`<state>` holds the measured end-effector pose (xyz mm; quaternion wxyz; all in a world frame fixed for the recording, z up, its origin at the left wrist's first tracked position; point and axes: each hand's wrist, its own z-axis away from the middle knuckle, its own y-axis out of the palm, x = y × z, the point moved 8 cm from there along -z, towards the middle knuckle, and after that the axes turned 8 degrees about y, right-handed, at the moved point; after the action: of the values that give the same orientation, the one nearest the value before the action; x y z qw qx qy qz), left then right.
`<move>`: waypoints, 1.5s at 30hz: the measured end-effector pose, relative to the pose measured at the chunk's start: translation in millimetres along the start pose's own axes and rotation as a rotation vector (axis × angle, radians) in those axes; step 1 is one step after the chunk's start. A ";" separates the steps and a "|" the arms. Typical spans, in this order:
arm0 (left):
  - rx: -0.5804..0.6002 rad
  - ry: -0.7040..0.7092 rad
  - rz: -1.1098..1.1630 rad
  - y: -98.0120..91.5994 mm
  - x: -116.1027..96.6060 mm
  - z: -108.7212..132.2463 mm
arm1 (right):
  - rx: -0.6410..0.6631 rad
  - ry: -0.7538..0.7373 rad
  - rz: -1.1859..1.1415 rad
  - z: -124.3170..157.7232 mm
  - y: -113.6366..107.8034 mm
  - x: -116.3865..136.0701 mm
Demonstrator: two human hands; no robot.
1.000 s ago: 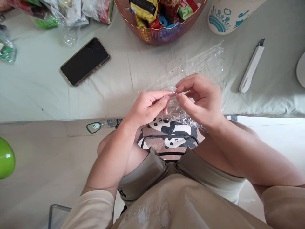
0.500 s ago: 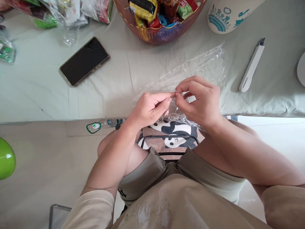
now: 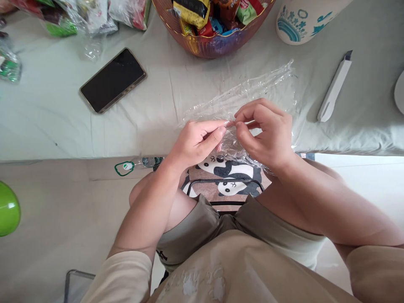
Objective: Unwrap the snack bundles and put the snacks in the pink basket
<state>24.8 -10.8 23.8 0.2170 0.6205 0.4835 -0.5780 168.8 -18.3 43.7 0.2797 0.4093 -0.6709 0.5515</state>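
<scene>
A clear plastic bag [image 3: 252, 90] lies crumpled at the table's front edge, part of it hanging over. My left hand [image 3: 200, 141] pinches the plastic between thumb and forefinger, the forefinger stretched toward the right. Close by on the right, my right hand [image 3: 267, 130] is closed in a pinch on the same film, its fingertips almost meeting the left forefinger. Exactly which fold or edge each hand grips is too small to see. Both wrists rest near the table edge, above my lap.
A phone [image 3: 112, 81] lies to the left. Behind stands an amber glass bowl [image 3: 208, 47] of wrapped snacks, with a patterned white container [image 3: 303, 23] beside it. A white utility knife [image 3: 335, 86] with its blade end showing lies right. Packaged snacks [image 3: 94, 17] fill the back left.
My right hand has shifted slightly right, and its fingertips have opened a small gap from the left forefinger. The plastic between them has moved a little.
</scene>
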 end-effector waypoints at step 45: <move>0.001 0.260 -0.214 -1.8 -14.2 -3.5 | 0.060 0.118 -0.056 -3.1 0.6 -2.7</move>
<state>26.9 -12.1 38.3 0.0894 0.6351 0.5704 -0.5131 169.4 -14.6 41.8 0.3217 0.4027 -0.6249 0.5864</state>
